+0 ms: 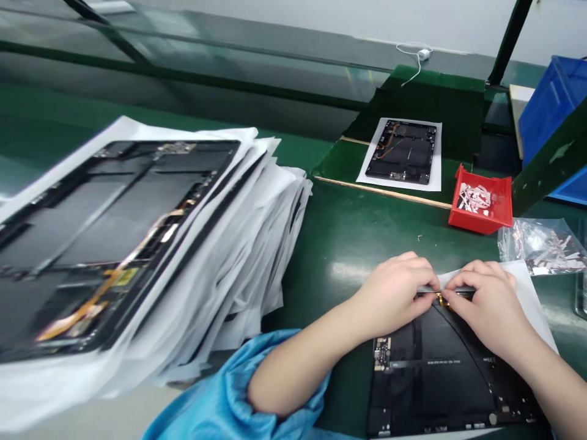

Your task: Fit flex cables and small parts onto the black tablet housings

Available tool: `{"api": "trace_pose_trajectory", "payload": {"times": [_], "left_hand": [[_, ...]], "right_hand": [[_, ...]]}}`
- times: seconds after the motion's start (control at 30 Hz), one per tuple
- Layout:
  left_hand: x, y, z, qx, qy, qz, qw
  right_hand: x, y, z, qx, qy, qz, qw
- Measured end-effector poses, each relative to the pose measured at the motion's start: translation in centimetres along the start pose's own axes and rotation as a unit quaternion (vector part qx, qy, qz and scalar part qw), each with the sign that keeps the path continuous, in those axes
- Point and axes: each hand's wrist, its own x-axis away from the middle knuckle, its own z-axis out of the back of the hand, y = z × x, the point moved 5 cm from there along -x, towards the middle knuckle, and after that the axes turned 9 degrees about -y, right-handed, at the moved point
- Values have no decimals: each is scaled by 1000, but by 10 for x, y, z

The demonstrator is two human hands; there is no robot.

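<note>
An open tablet back (440, 373) is lying flat on a white sheet (527, 293) on the green bench (358, 238), right in front of the person. Its long side is running from the person toward the far edge of the bench, and its top end is pointing away, tipped a little to the left. Both hands are meeting at that far end. The left hand (394, 293) is curling down, with its fingertips pressing on the top edge. The right hand (486, 299) is curling too, pinching at a small orange part (443, 299) there; what it is gripping is too small to tell. One more open tablet (403, 151) is sitting on its own sheet farther back. A tall, leaning stack of tablets and sheets (137, 256) is resting on the left, too many to count. One red bin (481, 201) is holding little white strips, and one clear bag (543, 244) of small parts is lying beside it. One blue crate (554, 110) is standing at the far right.
</note>
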Motion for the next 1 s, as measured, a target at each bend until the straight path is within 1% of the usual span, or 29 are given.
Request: {"api": "trace_pose_trajectory", "payload": {"times": [0.2,0.5,1.0], "left_hand": [[2,-2,1,33,-3,15,999],[1,-2,-2,44,21,46,998],[2,0,-3,50,40,55,996]], "right_hand": [[1,-1,-1,13,9,9,1000],[5,-8,0,34,19,20,999],[6,-10,0,54,6,13,998]]}}
